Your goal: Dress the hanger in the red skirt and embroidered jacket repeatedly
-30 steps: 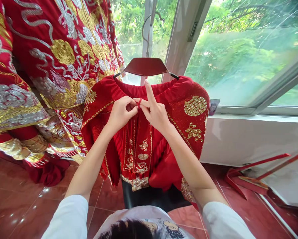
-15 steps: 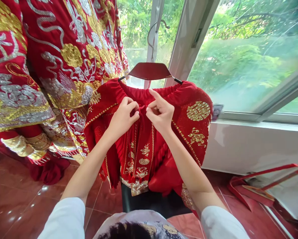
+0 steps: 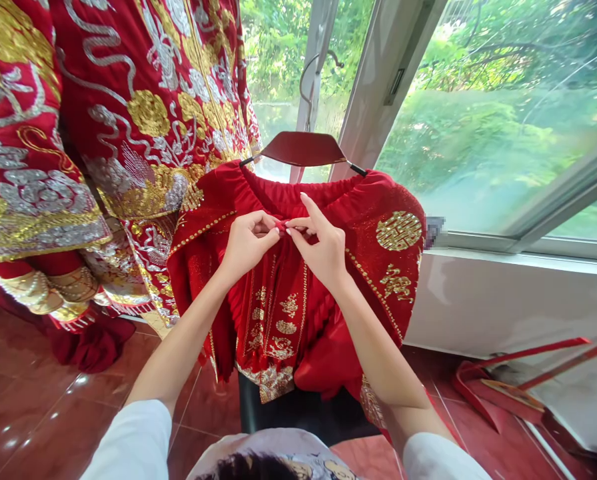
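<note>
A red garment (image 3: 288, 287) with gold embroidery, beaded trim and a gathered neckline hangs on a dark red hanger (image 3: 304, 148) in front of me. At the front middle of the neckline, my left hand (image 3: 246, 243) pinches a small bit of red fabric (image 3: 280, 226) between thumb and fingers. Meeting it from the other side, my right hand (image 3: 324, 250) pinches the same bit, its index finger pointing up and away. The fingertips almost touch, and they partly cover whether the bit is a tie, loop or button.
Other red garments (image 3: 148, 113) with gold and silver embroidery hang close on the left. Behind stands a window (image 3: 478, 160) above a white wall (image 3: 478, 300). A black seat (image 3: 308, 413) is under the garment. A red dustpan (image 3: 503, 393) lies on the tiled floor at right.
My hands have come together at the neckline, and the small bit of red fabric now shows between both sets of fingertips. The view has shifted slightly.
</note>
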{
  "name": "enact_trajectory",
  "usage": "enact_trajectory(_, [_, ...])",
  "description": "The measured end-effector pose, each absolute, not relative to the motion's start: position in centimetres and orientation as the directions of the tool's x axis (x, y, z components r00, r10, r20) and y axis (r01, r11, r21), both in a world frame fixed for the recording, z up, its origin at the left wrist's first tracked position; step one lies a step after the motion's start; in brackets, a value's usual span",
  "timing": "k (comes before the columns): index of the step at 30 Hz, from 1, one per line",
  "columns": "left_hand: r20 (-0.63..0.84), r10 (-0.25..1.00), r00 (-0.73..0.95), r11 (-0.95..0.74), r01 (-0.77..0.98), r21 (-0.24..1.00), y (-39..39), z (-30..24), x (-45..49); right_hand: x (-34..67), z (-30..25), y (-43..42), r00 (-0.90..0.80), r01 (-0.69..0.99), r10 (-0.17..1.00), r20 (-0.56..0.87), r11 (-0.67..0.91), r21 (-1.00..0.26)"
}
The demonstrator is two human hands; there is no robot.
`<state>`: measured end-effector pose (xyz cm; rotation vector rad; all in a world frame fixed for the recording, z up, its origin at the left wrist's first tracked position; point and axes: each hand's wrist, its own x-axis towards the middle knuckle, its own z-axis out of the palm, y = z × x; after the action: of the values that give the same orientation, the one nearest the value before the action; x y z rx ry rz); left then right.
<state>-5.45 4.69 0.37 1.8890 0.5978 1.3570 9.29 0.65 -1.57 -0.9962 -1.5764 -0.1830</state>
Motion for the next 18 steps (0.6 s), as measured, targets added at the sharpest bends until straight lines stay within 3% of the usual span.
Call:
enact_trajectory(9, [0.624, 0.73, 0.278, -0.631, -0.075, 0.772, 4.8, -0.4, -4.8, 8.6, -1.6, 0.9, 0.18, 0.622, 0.537, 0.824, 0.587, -0.518])
enact_trajectory(18, [0.58, 0.754, 0.309, -0.571, -0.131, 0.811, 4.8, -0.3, -5.2, 7.8, -1.3, 0.3, 0.211, 0.634, 0.55, 0.808, 0.552, -0.541])
